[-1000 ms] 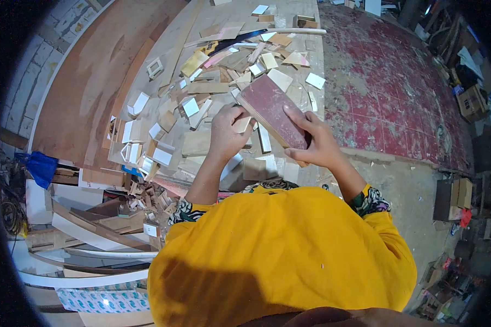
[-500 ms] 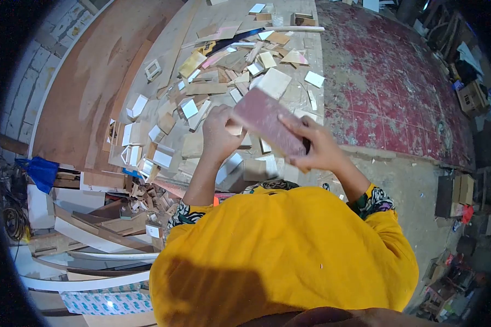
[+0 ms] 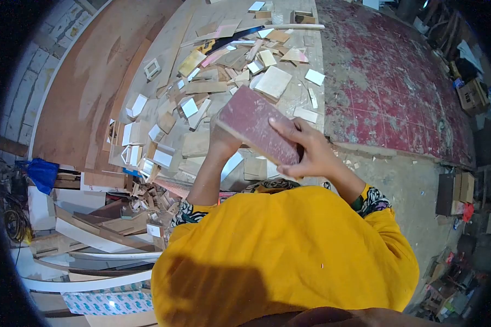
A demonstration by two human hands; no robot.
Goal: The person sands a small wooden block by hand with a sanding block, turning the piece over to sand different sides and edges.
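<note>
My right hand point(image 3: 311, 148) is closed on a sanding block point(image 3: 256, 121) with a dusty reddish-brown abrasive face, thumb and fingers at its right end. The block is tilted, its far end up and to the left. My left hand point(image 3: 223, 145) is closed under the block's left end, its fingers mostly hidden. A small pale wooden piece showed in it half a second ago; the block now covers that spot. Beyond both hands, wood offcuts point(image 3: 207, 87) lie scattered over the worktable, among them a larger pale block point(image 3: 274, 83).
A handsaw point(image 3: 240, 36) lies among the offcuts. Small white-faced wooden pieces point(image 3: 162, 156) gather at the table's left side. Scrap boards point(image 3: 98, 229) are piled at lower left. Red tiled floor point(image 3: 387, 82) lies to the right, with cardboard boxes point(image 3: 463, 188) beyond.
The sanding block has shifted slightly left and toward me, now covering more of my left hand. My right hand has moved left with it.
</note>
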